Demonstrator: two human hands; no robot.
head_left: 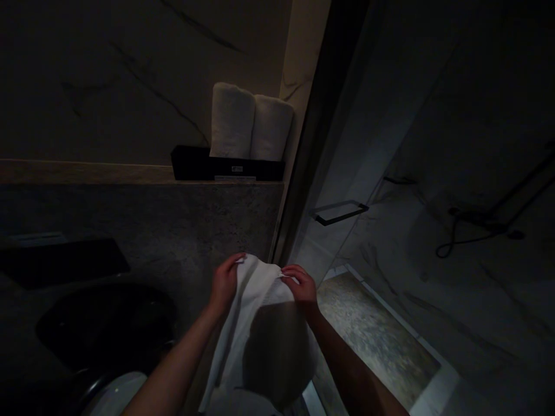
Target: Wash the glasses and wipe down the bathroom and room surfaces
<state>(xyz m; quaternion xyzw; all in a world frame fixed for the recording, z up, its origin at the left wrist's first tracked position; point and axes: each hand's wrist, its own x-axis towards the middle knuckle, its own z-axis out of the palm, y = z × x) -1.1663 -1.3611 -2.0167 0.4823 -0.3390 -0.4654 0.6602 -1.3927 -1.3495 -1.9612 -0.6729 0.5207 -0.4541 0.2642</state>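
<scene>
**Two hands hold up a white towel in a dim bathroom**

The glass shower door [381, 190] is the largest thing in view and serves as the landmark; it fills the right half, with a dark bar handle [338, 212] on it. Behind the glass, a dark shower hose [472, 231] hangs on the marble wall. Left of the door runs a grey stone wall [173, 225] topped by a ledge. On that ledge, just beside the door frame, sits a black tray [195, 164] holding two rolled white towels [251, 127], upright and touching. Far left of the door, low down, is a dark toilet [108, 329]. In front of the door's lower edge hangs a white towel [255, 312]. The left hand [225, 283] and right hand [301, 286] each pinch its top edge, slightly apart from one another.
</scene>
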